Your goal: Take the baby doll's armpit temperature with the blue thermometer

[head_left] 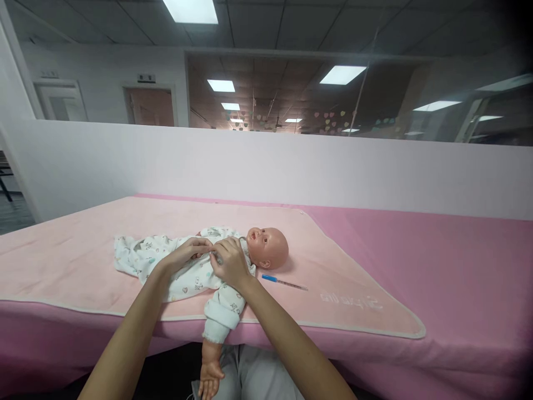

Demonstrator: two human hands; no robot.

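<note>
A baby doll (275, 248) lies on its back, its head to the right, on a pale pink mat (350, 283). It wears a white printed romper (183, 288), and one arm hangs over the table's front edge. My left hand (192, 250) and my right hand (230, 260) meet at the front of the romper over the doll's chest. Their fingers are bent and pinch at the cloth there; the exact spot is partly hidden by the fingers. Beside the doll's head lies a glass thermometer with a blue cap (285, 282), touched by neither hand.
A darker pink cover (458, 266) spreads under the mat and over the table edge. Behind the table stands a low white partition (266, 166), with a window above it. My knees in grey trousers (262, 372) are under the front edge.
</note>
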